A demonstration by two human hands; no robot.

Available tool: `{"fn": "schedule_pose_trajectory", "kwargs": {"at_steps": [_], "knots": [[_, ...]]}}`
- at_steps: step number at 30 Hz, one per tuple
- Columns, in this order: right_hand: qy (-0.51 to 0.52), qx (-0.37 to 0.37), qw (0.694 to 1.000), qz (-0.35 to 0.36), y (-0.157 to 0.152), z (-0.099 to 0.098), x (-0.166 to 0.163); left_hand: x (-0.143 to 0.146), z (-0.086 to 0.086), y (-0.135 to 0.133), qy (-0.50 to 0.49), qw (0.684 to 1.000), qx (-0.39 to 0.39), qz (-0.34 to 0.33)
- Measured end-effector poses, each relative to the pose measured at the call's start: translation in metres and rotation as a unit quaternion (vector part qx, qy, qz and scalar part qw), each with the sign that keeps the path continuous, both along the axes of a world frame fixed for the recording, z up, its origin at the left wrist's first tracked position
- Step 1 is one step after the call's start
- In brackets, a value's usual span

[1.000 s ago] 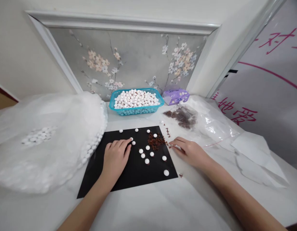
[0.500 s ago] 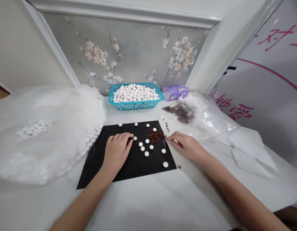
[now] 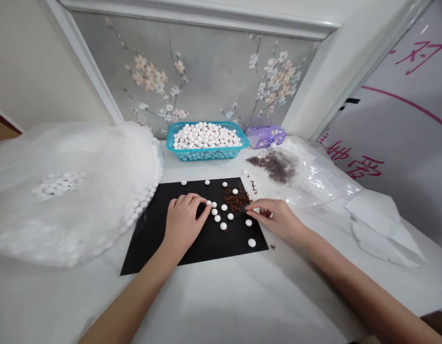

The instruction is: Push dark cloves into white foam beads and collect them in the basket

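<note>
My left hand (image 3: 185, 217) rests over the black sheet (image 3: 152, 243), thumb and fingertips pinched on a small white ball (image 3: 208, 203). More white balls lie just right of those fingertips, and some have brown bits at their base. My right hand (image 3: 276, 215) hovers at the sheet's right edge. Its thumb and fingers are pinched together; a tiny dark piece seems to be at the tips, too small to name. A heap of small reddish-brown pieces (image 3: 235, 199) sits on the sheet, left of the right fingertips.
Behind the sheet stands a blue basket (image 3: 206, 154) full of white balls. A purple tissue pack (image 3: 266, 137) is beside it. At right lie a clear bag (image 3: 314, 177) of brown pieces and torn white paper (image 3: 382, 222). A big translucent bag (image 3: 74, 215) of white balls fills the left.
My left hand has moved right with the white ball, closer to the other balls. My right hand has come slightly over the sheet's edge near the brown heap. The view has shifted a little.
</note>
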State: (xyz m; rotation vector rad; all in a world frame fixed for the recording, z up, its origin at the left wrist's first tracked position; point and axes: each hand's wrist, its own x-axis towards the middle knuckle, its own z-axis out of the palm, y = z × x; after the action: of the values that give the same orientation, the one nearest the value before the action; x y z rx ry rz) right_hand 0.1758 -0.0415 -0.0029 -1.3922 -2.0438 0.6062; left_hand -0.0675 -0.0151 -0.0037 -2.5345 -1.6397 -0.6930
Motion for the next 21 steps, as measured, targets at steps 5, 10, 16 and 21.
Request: {"fn": "schedule_pose_trajectory", "kwargs": {"at_steps": [5,10,16,21], "knots": [[-0.001,0.020,0.996,0.081,0.023,0.008,-0.018,-0.001,-0.004,0.000,-0.007,1.000,-0.014,0.024],[-0.032,0.049,0.991,0.123,0.051,0.010,-0.052,-0.003,-0.005,0.001,-0.017,0.999,-0.031,0.016],[-0.028,0.064,0.993,0.099,0.064,-0.004,-0.075,-0.006,-0.008,0.005,-0.065,0.996,-0.068,0.009],[-0.022,0.073,0.992,0.103,0.063,-0.010,-0.079,-0.007,-0.013,0.008,-0.095,0.992,-0.083,0.005]]}}
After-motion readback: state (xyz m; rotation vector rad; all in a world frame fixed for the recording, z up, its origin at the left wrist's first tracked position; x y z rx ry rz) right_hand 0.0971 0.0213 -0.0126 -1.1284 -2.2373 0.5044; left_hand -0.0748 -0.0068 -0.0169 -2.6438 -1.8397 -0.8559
